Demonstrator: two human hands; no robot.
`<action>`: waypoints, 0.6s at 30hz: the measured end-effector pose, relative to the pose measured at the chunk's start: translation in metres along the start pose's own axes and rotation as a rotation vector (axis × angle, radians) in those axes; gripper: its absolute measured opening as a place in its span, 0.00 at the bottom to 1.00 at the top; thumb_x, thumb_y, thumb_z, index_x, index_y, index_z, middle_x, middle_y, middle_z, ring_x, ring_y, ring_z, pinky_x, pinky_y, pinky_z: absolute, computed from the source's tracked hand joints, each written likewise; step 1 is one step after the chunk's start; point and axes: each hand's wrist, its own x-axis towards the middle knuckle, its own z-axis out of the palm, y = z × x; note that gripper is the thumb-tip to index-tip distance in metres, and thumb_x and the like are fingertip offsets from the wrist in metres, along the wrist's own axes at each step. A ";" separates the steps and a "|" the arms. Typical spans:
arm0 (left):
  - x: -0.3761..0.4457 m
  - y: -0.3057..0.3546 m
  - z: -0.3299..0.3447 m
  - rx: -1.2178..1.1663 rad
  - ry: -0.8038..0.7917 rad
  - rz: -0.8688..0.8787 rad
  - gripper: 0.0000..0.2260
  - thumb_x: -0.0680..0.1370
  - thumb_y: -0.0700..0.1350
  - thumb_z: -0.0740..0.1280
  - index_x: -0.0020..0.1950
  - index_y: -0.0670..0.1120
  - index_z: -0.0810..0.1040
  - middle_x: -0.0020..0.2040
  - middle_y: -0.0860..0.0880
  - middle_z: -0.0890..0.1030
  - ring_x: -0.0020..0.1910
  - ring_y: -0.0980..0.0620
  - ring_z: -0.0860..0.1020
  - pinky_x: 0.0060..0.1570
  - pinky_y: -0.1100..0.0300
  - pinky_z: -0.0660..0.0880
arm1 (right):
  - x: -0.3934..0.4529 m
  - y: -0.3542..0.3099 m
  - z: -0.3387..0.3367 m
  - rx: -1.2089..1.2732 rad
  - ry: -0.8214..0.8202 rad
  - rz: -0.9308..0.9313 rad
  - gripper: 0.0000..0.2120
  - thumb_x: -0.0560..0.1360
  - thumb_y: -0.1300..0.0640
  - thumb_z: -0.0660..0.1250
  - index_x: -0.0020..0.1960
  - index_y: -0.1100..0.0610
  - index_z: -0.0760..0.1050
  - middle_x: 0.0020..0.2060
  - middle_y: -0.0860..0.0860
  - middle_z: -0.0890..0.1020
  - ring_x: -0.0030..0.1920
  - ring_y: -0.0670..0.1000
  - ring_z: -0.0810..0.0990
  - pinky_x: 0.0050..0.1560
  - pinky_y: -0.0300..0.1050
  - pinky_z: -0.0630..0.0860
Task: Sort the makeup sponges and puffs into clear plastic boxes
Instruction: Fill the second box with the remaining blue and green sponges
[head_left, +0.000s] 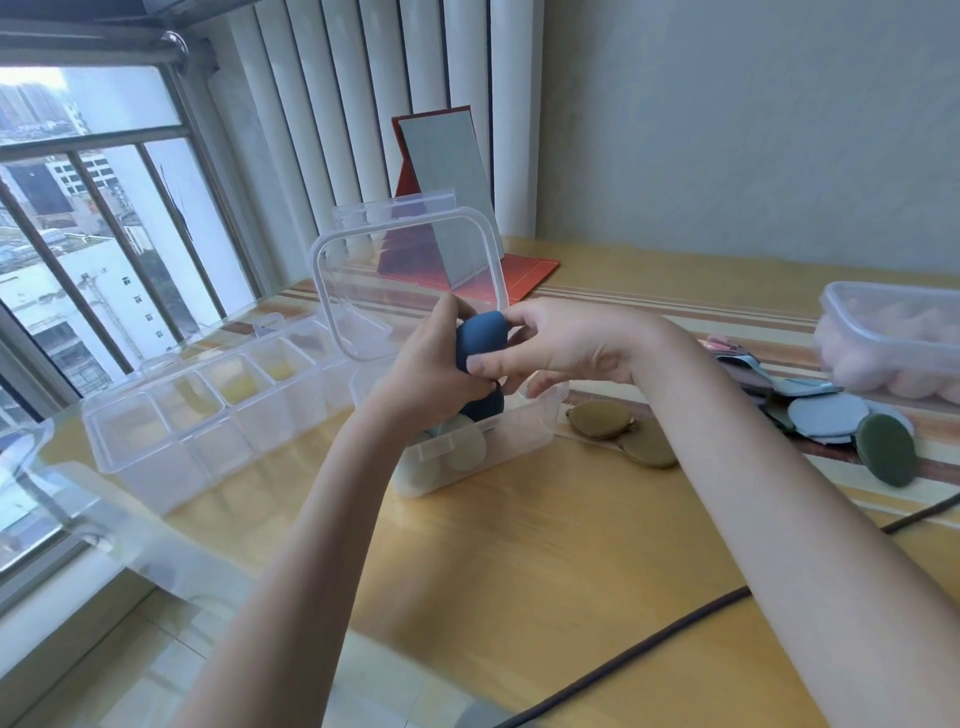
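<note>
Both hands meet over an open clear plastic box (535, 426) at the table's middle, its lid (332, 270) standing upright behind. My left hand (434, 376) grips a dark blue puff (480, 338) from the left, and my right hand (561, 345) pinches the same puff from the right. Pale green and cream puffs (465, 449) lie inside the box, below another dark blue piece (483, 408). Olive-brown puffs (623, 428) lie on the table just right of the box. A pile of grey-blue and dark green puffs (841, 421) sits further right.
A long clear divided box (208, 410) with yellowish pieces stands to the left. A closed clear box (893, 338) of pink sponges sits at the far right. A red folding mirror (447, 202) stands behind. A dark cable (675, 623) crosses the near table. A window is left.
</note>
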 end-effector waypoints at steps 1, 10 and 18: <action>0.000 -0.001 0.000 0.001 0.004 0.002 0.24 0.66 0.36 0.75 0.53 0.45 0.65 0.49 0.47 0.73 0.45 0.51 0.72 0.39 0.64 0.71 | 0.001 0.000 0.002 0.033 0.009 0.006 0.25 0.72 0.48 0.72 0.65 0.55 0.72 0.49 0.51 0.82 0.43 0.44 0.83 0.37 0.35 0.77; -0.001 -0.003 0.001 -0.021 0.041 -0.013 0.23 0.66 0.32 0.71 0.53 0.49 0.66 0.50 0.46 0.73 0.42 0.47 0.74 0.39 0.57 0.75 | 0.003 0.005 -0.003 0.178 0.119 -0.045 0.17 0.73 0.63 0.70 0.60 0.53 0.73 0.50 0.55 0.82 0.43 0.50 0.83 0.42 0.41 0.80; 0.001 -0.004 0.001 0.061 -0.024 -0.053 0.21 0.64 0.34 0.73 0.55 0.40 0.74 0.47 0.46 0.78 0.44 0.44 0.77 0.44 0.52 0.77 | 0.001 0.001 0.004 -0.006 0.138 -0.112 0.14 0.73 0.65 0.65 0.56 0.52 0.75 0.52 0.52 0.79 0.48 0.51 0.83 0.44 0.41 0.82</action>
